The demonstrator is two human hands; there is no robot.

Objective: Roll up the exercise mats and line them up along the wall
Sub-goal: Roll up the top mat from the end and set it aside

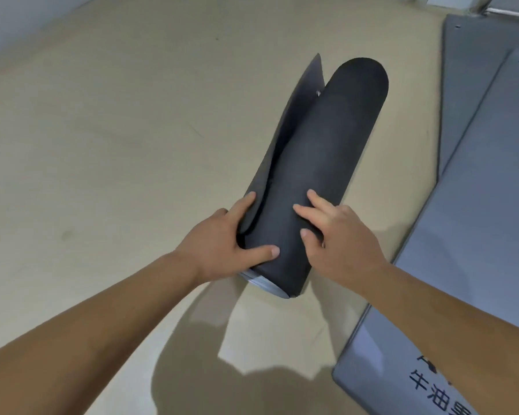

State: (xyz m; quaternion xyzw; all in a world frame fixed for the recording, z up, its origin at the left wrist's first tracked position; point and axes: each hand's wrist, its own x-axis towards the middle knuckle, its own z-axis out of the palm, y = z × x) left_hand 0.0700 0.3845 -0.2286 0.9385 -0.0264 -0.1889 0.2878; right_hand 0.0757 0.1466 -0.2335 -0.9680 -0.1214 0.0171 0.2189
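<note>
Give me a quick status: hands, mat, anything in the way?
Left hand and right hand grip the rolled mat. Outer flap loose. Grey mats flat at right, nothing blocking.

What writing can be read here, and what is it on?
"牛油": black print, lying sideways, on the flat grey mat.
The characters on either side are cut off by the frame edge or hidden by the right forearm, so they are unreadable.
The rolled black mat shows no writing.
</note>
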